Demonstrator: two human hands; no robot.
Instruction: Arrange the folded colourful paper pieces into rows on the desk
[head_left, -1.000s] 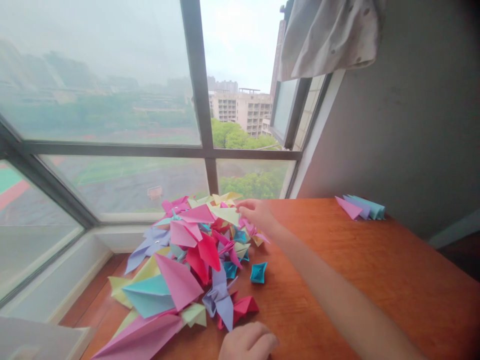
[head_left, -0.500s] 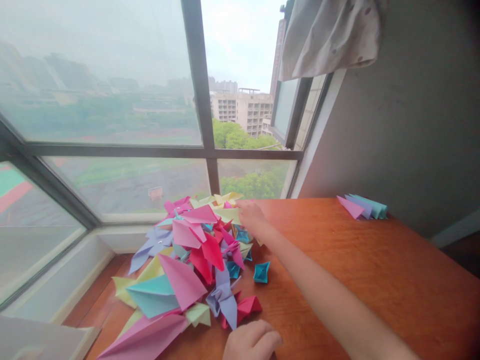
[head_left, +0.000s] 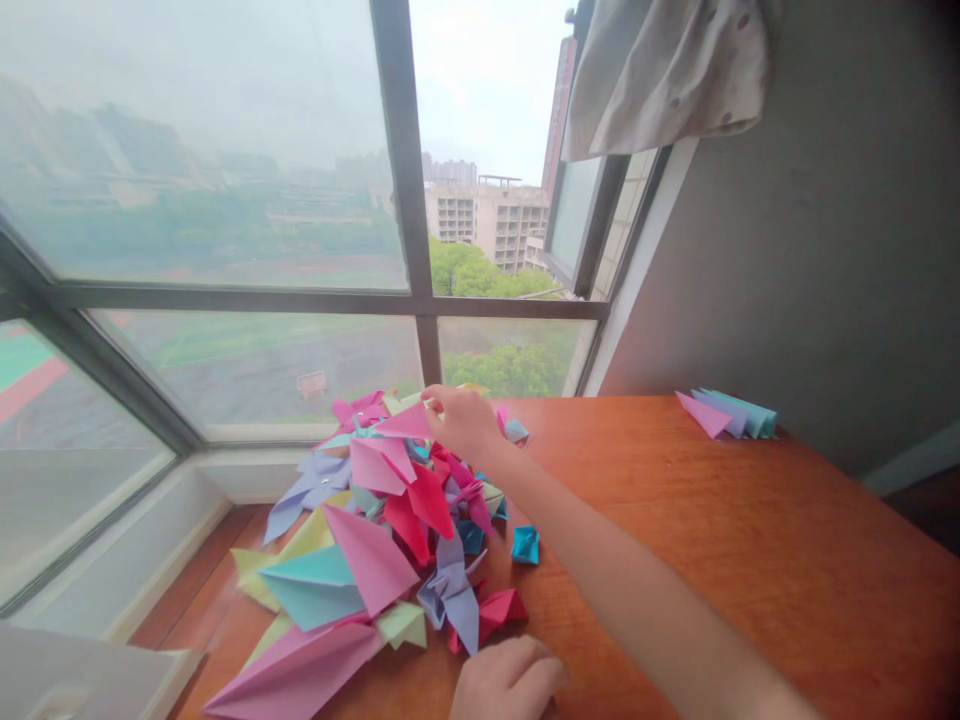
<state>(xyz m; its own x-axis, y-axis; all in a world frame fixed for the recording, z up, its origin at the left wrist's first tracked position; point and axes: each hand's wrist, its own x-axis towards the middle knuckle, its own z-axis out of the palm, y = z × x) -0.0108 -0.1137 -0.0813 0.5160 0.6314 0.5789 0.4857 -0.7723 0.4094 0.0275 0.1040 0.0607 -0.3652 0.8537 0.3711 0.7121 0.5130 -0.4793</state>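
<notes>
A heap of folded paper pieces in pink, red, yellow, blue and lilac lies on the wooden table. My right hand reaches to the heap's back, its thumb and finger closed on the edge of a pink paper plane. Near the front edge my left hand rests with its fingers curled; whether it holds anything is hidden. Just beyond it lie a red folded piece and a lilac paper crane. A small blue paper box sits right of the heap.
Several folded planes, pink, lilac and light blue, stand together at the table's back right. Windows with a dark frame rise behind the table. A spotted cloth hangs at the upper right, beside a grey wall.
My right hand has moved left from the yellow pieces to the pink plane and taken its edge. A pink and grey-blue piece now shows behind my wrist. My left hand has barely moved.
</notes>
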